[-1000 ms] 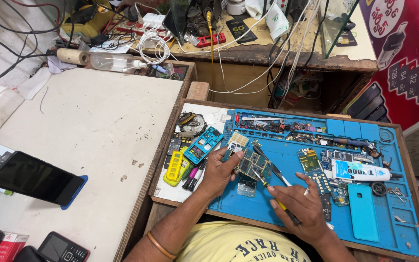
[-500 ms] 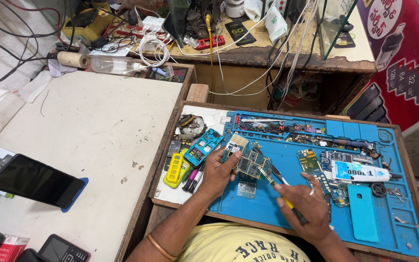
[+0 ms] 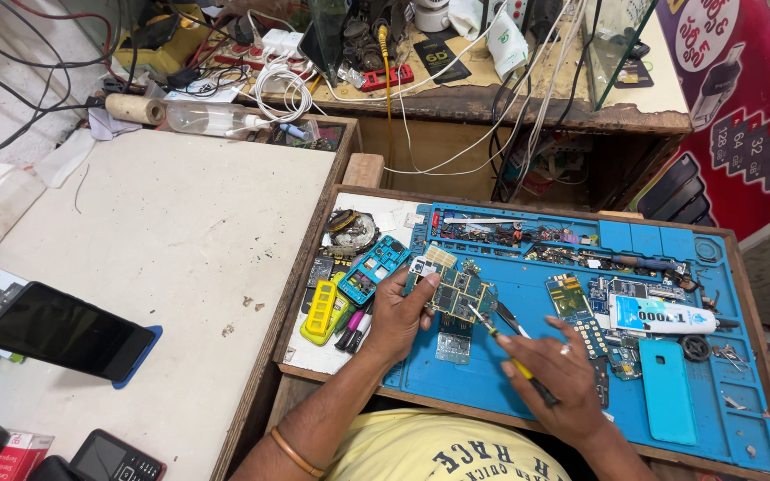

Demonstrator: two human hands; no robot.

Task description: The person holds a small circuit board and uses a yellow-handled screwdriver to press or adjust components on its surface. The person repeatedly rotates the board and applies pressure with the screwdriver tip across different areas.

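Observation:
My left hand (image 3: 396, 313) holds a small green circuit board (image 3: 458, 293) tilted up just above the blue work mat (image 3: 528, 374). My right hand (image 3: 559, 374) grips a thin screwdriver with a yellow and black handle (image 3: 514, 361), its tip touching the board's lower right edge. Under the board a smaller board piece (image 3: 453, 346) lies flat on the mat.
Other circuit boards (image 3: 585, 307), a white glue tube (image 3: 661, 316), a light blue phone cover (image 3: 666, 390) and tweezers lie on the mat. A yellow part (image 3: 323, 312) and a blue board (image 3: 373, 269) sit at its left. A black phone (image 3: 64, 331) rests on the white table.
My left hand has lifted and tilted the green board slightly. My right hand has shifted the screwdriver a little, keeping its tip at the board.

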